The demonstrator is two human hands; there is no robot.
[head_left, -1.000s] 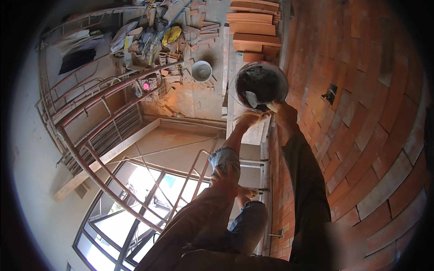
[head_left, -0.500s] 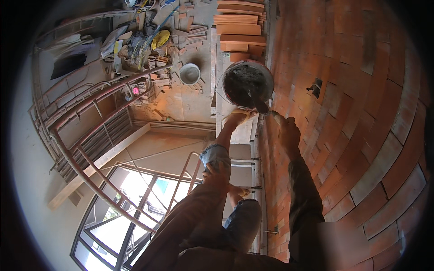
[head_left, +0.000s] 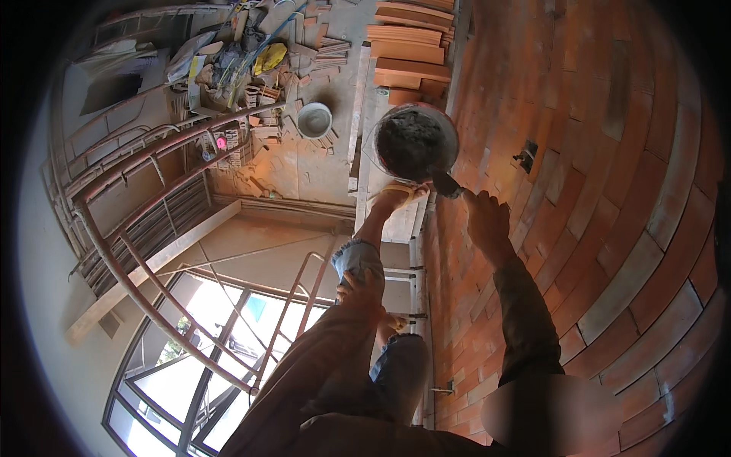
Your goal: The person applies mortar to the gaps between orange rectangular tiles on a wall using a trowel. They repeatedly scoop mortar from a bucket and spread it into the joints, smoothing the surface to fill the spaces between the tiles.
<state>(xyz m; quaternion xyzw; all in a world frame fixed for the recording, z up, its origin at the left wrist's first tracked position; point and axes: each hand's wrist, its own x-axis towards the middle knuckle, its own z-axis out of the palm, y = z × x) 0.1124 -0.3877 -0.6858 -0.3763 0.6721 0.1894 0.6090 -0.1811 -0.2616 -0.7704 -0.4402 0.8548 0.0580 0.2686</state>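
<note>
My right hand [head_left: 489, 225] is closed round the handle of a trowel [head_left: 445, 184], beside the brick wall. The trowel's dark blade lies at the near rim of a round bucket [head_left: 450, 145]. Dark grey mortar [head_left: 411, 137] fills much of that bucket. My left hand [head_left: 356, 288] lies on my bent knee, fingers spread over the rolled-up denim, with nothing held in it. One sandalled foot [head_left: 396, 195] stands on the planking just short of the bucket.
A red brick wall [head_left: 579, 228] rises along the right, with a small dark box [head_left: 525, 156] set in it. Flat bricks [head_left: 411, 53] are stacked beyond the bucket. Scaffold rails [head_left: 126, 286] curve on the left. Below lie a grey bucket [head_left: 314, 120] and rubble.
The trowel blade has drawn back from inside the bucket to its near rim, and my right hand has turned slightly. My left hand stays on the knee. The whole view has shifted a little.
</note>
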